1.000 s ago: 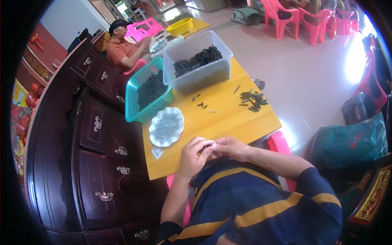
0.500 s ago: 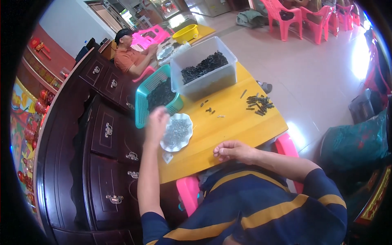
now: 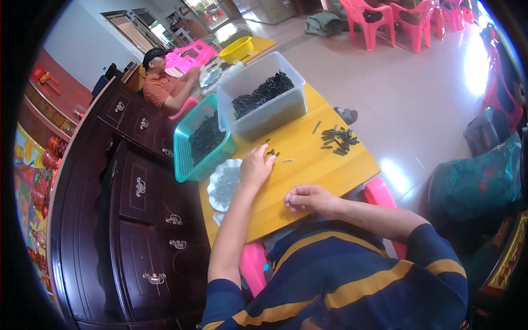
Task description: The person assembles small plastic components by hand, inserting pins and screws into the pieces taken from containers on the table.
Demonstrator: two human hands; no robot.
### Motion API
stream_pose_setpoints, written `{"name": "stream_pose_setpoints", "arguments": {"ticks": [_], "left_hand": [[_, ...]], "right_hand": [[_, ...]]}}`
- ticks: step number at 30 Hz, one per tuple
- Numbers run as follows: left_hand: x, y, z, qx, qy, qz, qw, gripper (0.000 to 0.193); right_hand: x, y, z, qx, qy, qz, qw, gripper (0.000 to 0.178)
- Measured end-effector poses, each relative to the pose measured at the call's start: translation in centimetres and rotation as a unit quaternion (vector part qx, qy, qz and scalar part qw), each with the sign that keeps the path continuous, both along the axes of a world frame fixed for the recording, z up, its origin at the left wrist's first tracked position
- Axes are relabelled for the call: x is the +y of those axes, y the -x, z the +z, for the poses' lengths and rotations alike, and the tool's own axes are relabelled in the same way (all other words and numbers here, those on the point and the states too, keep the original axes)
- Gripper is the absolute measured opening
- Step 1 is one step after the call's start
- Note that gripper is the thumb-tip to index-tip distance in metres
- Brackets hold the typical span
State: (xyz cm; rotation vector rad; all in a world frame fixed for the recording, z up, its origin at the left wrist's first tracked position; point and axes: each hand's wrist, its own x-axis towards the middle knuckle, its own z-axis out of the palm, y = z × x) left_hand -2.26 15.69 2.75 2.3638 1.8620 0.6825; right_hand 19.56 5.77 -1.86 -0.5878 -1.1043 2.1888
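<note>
My left hand (image 3: pixel 257 167) is over the table beside a few short black pieces (image 3: pixel 273 153), its thumb and fingertips apart, with nothing visible between them. Near the table's front edge rests my right hand (image 3: pixel 309 198), thumb pressed to curled fingers; whatever it might hold is hidden. A white scalloped plate (image 3: pixel 213 191) of small clear-silver bits lies left of my left wrist, partly covered by the forearm. Farther off stand a green basket (image 3: pixel 180 158) of dark pieces and a translucent bin (image 3: pixel 275 122) heaped with black pieces. A pile of dark stick-like pieces (image 3: pixel 340 141) lies at the right.
A dark wooden cabinet (image 3: pixel 157 209) runs along the left of the yellow table (image 3: pixel 308 159). A person in an orange shirt (image 3: pixel 161 91) sits at the far end, near a yellow basin (image 3: pixel 236 50). Pink chairs (image 3: pixel 374 19) and a green bag (image 3: pixel 476 176) are to the right.
My left hand has moved right, from above the plate's edge by the green basket to the small black pieces. My right hand stays curled in nearly the same place. The view has shifted slightly.
</note>
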Motion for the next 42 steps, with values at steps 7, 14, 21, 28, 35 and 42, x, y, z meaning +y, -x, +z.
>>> {"name": "stream_pose_setpoints", "arguments": {"ticks": [7, 14, 21, 28, 35, 42], "left_hand": [[2.6, -1.4, -2.5, 0.055, -0.038, 0.007, 0.998, 0.027], [2.0, -1.6, -3.3, 0.078, -0.056, -0.017, 0.995, 0.015], [0.6, -1.6, -3.4, 0.119, -0.069, -0.028, 0.99, 0.015], [-2.5, -1.0, -2.5, 0.02, -0.094, 0.0, 0.995, 0.009], [-9.6, -6.2, 1.0, -0.171, -0.05, -0.065, 0.982, 0.007], [-11.0, -7.5, 0.3, -0.034, -0.14, -0.085, 0.986, 0.009]], "right_hand": [[0.4, -0.1, -0.1, 0.006, 0.001, 0.005, 1.0, 0.016], [0.6, -0.1, -0.3, -0.003, -0.005, 0.003, 1.0, 0.016], [0.4, 0.0, -0.7, 0.006, -0.009, -0.004, 1.0, 0.017], [0.9, 0.1, -0.9, 0.003, 0.014, -0.046, 0.999, 0.019], [0.8, -0.2, 0.5, 0.074, 0.131, -0.087, 0.985, 0.023], [1.2, 0.2, -1.4, 0.133, 0.145, -0.084, 0.977, 0.026]]}}
